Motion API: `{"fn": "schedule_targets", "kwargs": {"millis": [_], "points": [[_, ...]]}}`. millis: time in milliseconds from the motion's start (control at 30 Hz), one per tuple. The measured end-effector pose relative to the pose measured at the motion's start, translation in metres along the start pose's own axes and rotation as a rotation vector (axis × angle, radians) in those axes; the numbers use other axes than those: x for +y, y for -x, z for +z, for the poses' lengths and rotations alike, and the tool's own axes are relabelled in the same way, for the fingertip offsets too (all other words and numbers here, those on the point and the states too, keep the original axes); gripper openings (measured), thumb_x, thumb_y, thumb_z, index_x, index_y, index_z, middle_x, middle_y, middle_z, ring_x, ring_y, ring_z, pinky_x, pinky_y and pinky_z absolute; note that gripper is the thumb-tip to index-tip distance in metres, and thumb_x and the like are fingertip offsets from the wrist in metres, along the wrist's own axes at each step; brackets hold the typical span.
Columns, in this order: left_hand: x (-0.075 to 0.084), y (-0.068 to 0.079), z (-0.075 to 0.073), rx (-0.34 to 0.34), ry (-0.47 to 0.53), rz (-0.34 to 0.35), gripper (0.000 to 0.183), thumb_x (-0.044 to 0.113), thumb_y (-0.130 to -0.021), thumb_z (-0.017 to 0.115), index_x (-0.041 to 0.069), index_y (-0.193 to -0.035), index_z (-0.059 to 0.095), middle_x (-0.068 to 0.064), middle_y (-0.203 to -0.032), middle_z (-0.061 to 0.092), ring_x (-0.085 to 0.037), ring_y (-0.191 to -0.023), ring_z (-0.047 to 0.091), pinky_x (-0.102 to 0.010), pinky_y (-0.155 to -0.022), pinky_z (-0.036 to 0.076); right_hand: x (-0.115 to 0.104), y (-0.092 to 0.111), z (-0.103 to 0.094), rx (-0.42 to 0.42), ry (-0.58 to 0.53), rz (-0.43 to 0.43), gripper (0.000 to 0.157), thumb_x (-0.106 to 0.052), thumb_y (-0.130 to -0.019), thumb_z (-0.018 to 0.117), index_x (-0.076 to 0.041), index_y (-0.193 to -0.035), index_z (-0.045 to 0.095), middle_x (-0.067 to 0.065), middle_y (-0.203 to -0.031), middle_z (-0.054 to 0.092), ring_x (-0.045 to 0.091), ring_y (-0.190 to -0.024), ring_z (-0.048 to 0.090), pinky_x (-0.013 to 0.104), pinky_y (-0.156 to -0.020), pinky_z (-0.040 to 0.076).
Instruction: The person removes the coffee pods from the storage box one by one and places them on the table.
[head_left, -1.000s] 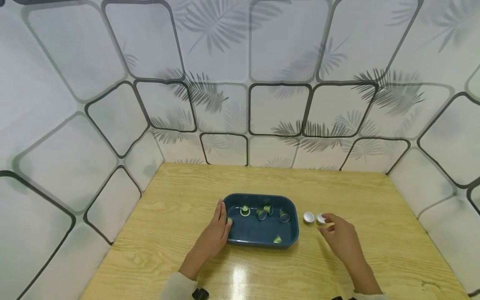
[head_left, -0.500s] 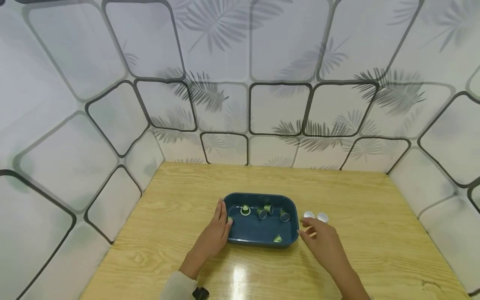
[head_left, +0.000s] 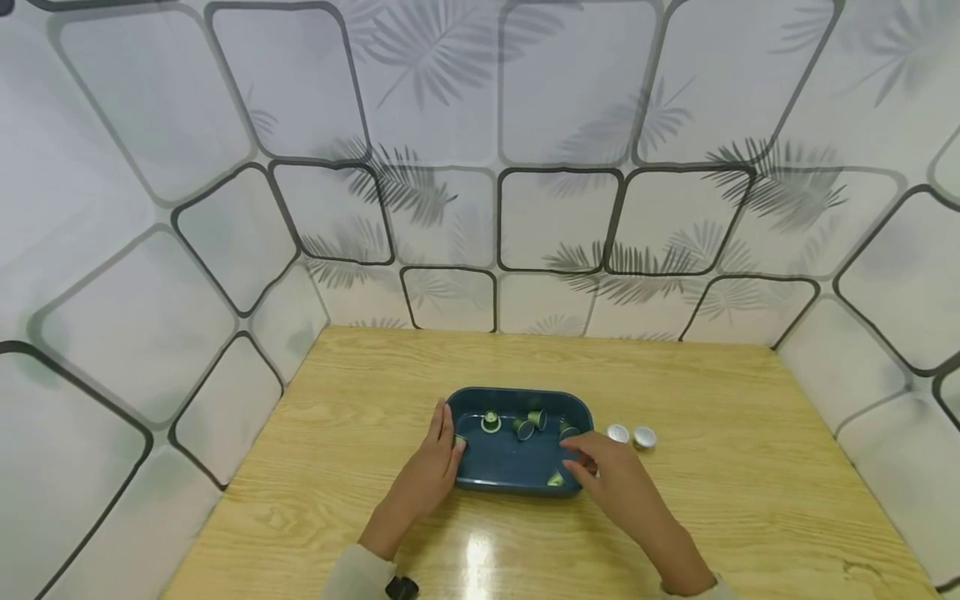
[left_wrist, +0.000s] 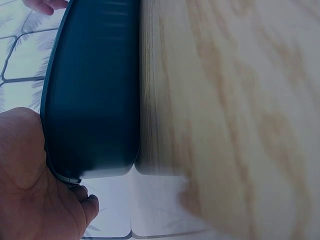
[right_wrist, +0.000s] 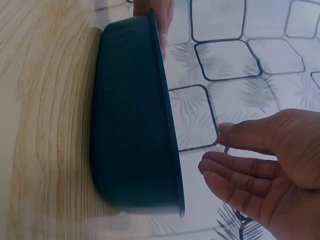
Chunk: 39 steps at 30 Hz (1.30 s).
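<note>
A dark blue plastic tray point(head_left: 517, 483) rests on the table with several green coffee capsules point(head_left: 491, 421) scattered inside. My left hand point(head_left: 425, 467) grips the tray's left end, thumb over the rim and fingers along the outer wall. Over the right end, my right hand point(head_left: 618, 479) hovers with thumb and fingers bent and apart. Nothing shows between those fingers in the right wrist view, where the hand point(right_wrist: 270, 170) is clear of the tray wall point(right_wrist: 132, 115). It partly hides a capsule point(head_left: 567, 427) in the head view; a green one point(head_left: 555, 478) lies near its thumb.
Two capsules with pale silvery tops point(head_left: 644, 437) stand on the wooden table point(head_left: 750, 467) just right of the tray. Patterned fabric walls point(head_left: 555, 217) enclose the table at the back and both sides.
My right hand has moved left from beside the two silvery capsules to over the tray's right end. My left hand keeps its grip on the tray, which stays put.
</note>
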<state>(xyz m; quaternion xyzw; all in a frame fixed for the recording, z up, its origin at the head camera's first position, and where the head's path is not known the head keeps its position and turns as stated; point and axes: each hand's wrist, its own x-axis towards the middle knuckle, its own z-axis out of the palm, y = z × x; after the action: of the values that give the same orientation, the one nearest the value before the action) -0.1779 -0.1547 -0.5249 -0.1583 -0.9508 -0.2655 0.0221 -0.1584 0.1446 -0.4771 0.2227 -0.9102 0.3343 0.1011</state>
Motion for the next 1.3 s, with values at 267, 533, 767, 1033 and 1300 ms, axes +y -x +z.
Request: {"fn": "schedule_targets", "kwargs": {"millis": [267, 533, 767, 1033, 1300], "points": [[0.0, 0.0, 0.0, 0.002, -0.002, -0.002, 0.065, 0.027, -0.112, 0.039, -0.011, -0.158, 0.011, -0.023, -0.168, -0.002, -0.037, -0.15, 0.026, -0.048, -0.113, 0.037, -0.009, -0.012, 0.015, -0.08, 0.054, 0.092, 0.03, -0.006, -0.086, 0.081, -0.005, -0.115, 0.074, 0.004, -0.1, 0.072, 0.006, -0.075, 0.063, 0.02, -0.065, 0.053], [-0.001, 0.0, 0.001, 0.01, -0.002, 0.005, 0.065, 0.025, -0.112, 0.04, -0.012, -0.157, 0.011, -0.024, -0.168, -0.002, -0.037, -0.15, 0.024, -0.047, -0.114, 0.036, -0.007, -0.027, 0.018, -0.215, 0.151, -0.069, 0.027, -0.004, -0.084, 0.082, -0.008, -0.109, 0.077, 0.003, -0.101, 0.073, 0.013, -0.082, 0.066, 0.032, -0.073, 0.056], [-0.003, -0.001, 0.002, 0.014, -0.009, 0.005, 0.065, 0.025, -0.112, 0.04, -0.011, -0.157, 0.012, -0.024, -0.168, 0.0, -0.036, -0.15, 0.024, -0.047, -0.114, 0.036, 0.003, -0.041, 0.02, -0.425, 0.143, -0.212, 0.029, -0.001, -0.082, 0.083, -0.011, -0.108, 0.079, -0.001, -0.108, 0.073, 0.021, -0.102, 0.069, 0.04, -0.086, 0.057], [-0.003, 0.0, 0.002, 0.017, -0.009, 0.006, 0.065, 0.025, -0.112, 0.041, -0.011, -0.157, 0.012, -0.024, -0.168, 0.0, -0.036, -0.15, 0.025, -0.047, -0.114, 0.037, 0.008, -0.052, 0.026, -0.537, 0.076, -0.246, 0.029, 0.002, -0.079, 0.084, -0.012, -0.105, 0.08, -0.004, -0.103, 0.076, 0.013, -0.092, 0.07, 0.03, -0.078, 0.058], [-0.002, 0.0, 0.001, 0.019, -0.015, 0.016, 0.065, 0.026, -0.112, 0.039, -0.012, -0.157, 0.012, -0.024, -0.167, 0.0, -0.037, -0.149, 0.027, -0.047, -0.112, 0.04, 0.009, -0.059, 0.029, -0.615, 0.038, -0.191, 0.028, 0.006, -0.077, 0.084, -0.008, -0.101, 0.081, -0.001, -0.098, 0.077, 0.015, -0.091, 0.071, 0.026, -0.076, 0.058]]}}
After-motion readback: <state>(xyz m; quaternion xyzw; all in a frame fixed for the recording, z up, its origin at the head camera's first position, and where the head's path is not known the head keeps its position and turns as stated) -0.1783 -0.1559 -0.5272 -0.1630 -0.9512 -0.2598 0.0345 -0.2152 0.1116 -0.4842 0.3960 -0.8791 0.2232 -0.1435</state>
